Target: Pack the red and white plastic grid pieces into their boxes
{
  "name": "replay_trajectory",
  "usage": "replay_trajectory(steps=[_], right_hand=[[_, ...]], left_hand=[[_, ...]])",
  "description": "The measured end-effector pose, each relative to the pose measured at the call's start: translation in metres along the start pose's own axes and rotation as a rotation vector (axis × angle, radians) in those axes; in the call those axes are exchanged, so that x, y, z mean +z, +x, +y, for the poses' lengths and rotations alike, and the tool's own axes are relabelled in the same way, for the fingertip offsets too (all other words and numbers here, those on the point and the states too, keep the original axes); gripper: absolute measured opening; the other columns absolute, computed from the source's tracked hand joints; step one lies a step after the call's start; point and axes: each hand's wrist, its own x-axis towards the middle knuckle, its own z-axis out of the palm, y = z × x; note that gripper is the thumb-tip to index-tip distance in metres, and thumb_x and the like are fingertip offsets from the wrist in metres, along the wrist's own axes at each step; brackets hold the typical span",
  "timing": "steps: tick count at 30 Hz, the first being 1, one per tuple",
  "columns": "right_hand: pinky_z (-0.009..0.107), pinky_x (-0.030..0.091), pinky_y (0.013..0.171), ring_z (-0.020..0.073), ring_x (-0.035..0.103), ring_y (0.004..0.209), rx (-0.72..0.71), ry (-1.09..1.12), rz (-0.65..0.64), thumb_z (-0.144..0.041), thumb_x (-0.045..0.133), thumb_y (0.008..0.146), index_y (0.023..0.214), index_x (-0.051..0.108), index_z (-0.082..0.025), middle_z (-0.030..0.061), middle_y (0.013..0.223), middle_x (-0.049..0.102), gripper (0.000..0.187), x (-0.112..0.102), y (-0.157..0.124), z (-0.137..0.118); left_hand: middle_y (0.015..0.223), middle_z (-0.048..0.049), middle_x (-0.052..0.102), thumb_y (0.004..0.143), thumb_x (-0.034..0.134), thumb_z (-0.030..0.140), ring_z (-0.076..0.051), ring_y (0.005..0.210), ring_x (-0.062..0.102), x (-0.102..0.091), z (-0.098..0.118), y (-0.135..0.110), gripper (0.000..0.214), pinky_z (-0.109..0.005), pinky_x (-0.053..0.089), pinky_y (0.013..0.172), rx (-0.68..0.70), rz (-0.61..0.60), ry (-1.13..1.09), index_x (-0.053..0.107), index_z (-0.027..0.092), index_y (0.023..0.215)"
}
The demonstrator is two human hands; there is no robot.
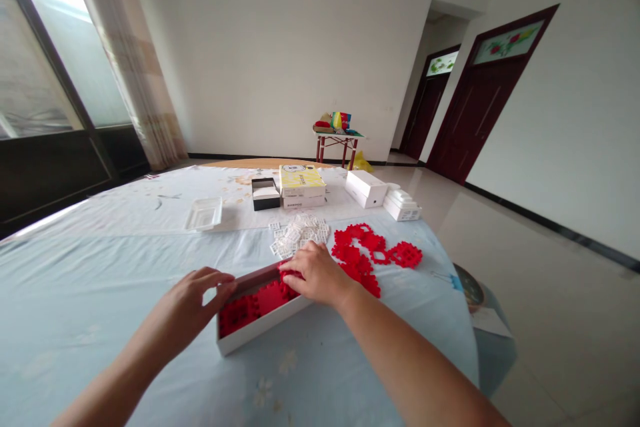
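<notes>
A long white box (267, 327) with a red inside lies at a slant on the cloth before me. Red toothed plastic pieces (240, 312) sit in its left part, and more are at its right end. My left hand (197, 293) pinches the box's far wall near the left corner, thumb and fingers on the rim. Over the right end is my right hand (315, 273), its fingers curled onto a red toothed piece (286, 290) inside the box. The palm hides part of that piece. Loose red pieces (356, 257) lie just beyond my right hand.
A heap of white plastic pieces (300, 232) lies behind the box. Farther back stand a clear tray (204, 215), a black open box (265, 195), a yellow-and-white box (303, 183) and white boxes (366, 189). The round table's edge (473, 320) curves along the right.
</notes>
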Motion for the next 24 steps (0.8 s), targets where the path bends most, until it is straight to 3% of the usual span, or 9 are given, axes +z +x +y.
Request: replay_trajectory(steps=[4,10,13,16,21,24], right_hand=[[0.032,0.034,0.082,0.0194,0.049,0.093,0.035,-0.016,-0.036,-0.029,0.055,0.081,0.096,0.069,-0.025,0.0032,0.085,0.067,0.021,-0.003,0.000,0.000],[0.032,0.038,0.086,0.0177,0.056,0.094,0.042,0.181,-0.047,-0.035,0.055,0.082,0.104,0.066,-0.025,0.0026,0.098,0.068,0.026,-0.004,-0.002,0.010],[0.029,0.040,0.088,0.0168,0.057,0.098,0.130,0.316,0.105,-0.041,0.053,0.084,0.110,0.063,-0.022,0.0044,0.103,0.067,0.034,-0.018,-0.007,0.028],[0.028,0.043,0.086,0.0165,0.060,0.094,0.312,0.300,0.240,-0.037,0.051,0.085,0.111,0.061,-0.018,0.0065,0.100,0.067,0.034,-0.032,-0.016,0.058],[0.035,0.039,0.093,0.0229,0.054,0.106,0.493,0.047,0.000,-0.030,0.059,0.076,0.111,0.062,-0.017,0.0096,0.109,0.064,0.037,-0.030,-0.039,0.102],[0.037,0.036,0.095,0.0245,0.050,0.112,0.524,-0.038,-0.046,-0.029,0.061,0.074,0.114,0.060,-0.017,0.0113,0.115,0.060,0.041,-0.020,-0.049,0.110]], left_hand=[[0.097,-0.0040,0.063,0.081,0.041,0.056,-0.017,0.073,0.060,0.007,-0.002,-0.004,0.041,-0.027,0.047,0.067,-0.006,0.016,-0.033,0.065,0.026,0.095],[0.089,-0.0042,0.062,0.080,0.044,0.055,-0.014,0.065,0.058,0.018,-0.014,-0.003,0.040,-0.024,0.048,0.060,0.014,0.074,-0.113,0.065,0.025,0.095],[0.088,-0.0027,0.063,0.079,0.045,0.055,-0.013,0.066,0.059,0.024,-0.020,-0.003,0.040,-0.023,0.048,0.060,-0.020,0.092,-0.171,0.064,0.026,0.098],[0.090,-0.0015,0.065,0.079,0.045,0.055,-0.014,0.072,0.061,0.027,-0.024,-0.003,0.041,-0.021,0.048,0.064,-0.056,0.116,-0.255,0.062,0.026,0.101],[0.090,-0.0015,0.069,0.076,0.048,0.058,-0.017,0.082,0.063,0.033,-0.027,-0.001,0.043,-0.020,0.048,0.068,-0.131,0.193,-0.374,0.064,0.024,0.095],[0.090,-0.0024,0.069,0.074,0.048,0.059,-0.018,0.082,0.064,0.037,-0.028,0.000,0.044,-0.021,0.048,0.068,-0.138,0.208,-0.423,0.065,0.023,0.092]])
